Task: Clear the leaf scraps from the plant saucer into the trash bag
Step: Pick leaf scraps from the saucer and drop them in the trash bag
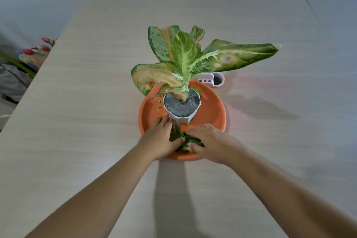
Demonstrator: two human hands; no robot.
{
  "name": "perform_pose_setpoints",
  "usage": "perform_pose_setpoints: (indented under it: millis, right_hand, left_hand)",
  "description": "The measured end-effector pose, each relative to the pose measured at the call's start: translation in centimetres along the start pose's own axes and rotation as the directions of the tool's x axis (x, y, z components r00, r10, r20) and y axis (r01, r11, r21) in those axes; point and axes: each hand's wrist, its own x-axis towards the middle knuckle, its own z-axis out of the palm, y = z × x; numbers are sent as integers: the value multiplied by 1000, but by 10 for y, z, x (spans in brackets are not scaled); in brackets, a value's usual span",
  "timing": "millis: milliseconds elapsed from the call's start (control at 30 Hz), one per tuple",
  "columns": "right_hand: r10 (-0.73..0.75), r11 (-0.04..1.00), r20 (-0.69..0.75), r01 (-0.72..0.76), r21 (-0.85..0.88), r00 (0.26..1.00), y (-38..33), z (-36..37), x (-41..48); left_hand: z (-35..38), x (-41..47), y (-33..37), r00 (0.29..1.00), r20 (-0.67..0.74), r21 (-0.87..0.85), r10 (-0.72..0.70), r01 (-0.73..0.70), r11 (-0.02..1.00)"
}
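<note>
An orange round saucer (210, 110) sits mid-table with a white pot (181, 106) holding a variegated plant (185, 54). At the saucer's near edge lies a pile of dark green leaf scraps (176, 133). My left hand (161, 137) and my right hand (210, 141) press in on the pile from either side, fingers curled around it. A few small scraps (159, 105) lie on the saucer left of the pot. No trash bag is in view.
A white and pink holder with holes (211, 80) stands just behind the saucer. Red flowers (36, 49) and dark objects lie off the table's left edge. The table is pale wood (87, 102); a long leaf reaches to the right.
</note>
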Motion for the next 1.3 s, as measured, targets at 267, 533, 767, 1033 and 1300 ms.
perform_pose_setpoints:
  millis: [267,533,767,1033,1300]
  right_hand:
    - [16,991,-119,-32,-132,993,-7,6,5]
    - [13,977,-159,-46,-208,987,-7,17,0]
    - [61,977,-174,-94,-192,983,-8,16,0]
    - [69,963,-191,-115,-244,979,-9,19,3]
    - [34,980,-236,-78,-183,971,-11,16,2]
  left_hand:
    - [9,-26,7,981,-167,-14,95,-99,995]
    - [6,-22,2,978,-210,-264,-5,-52,963]
    - [-21,-1,18,908,-394,-512,-143,-87,855]
    - [-36,16,9,910,-407,-396,-75,-102,913]
    - [-47,22,9,918,-389,-352,-71,-77,933]
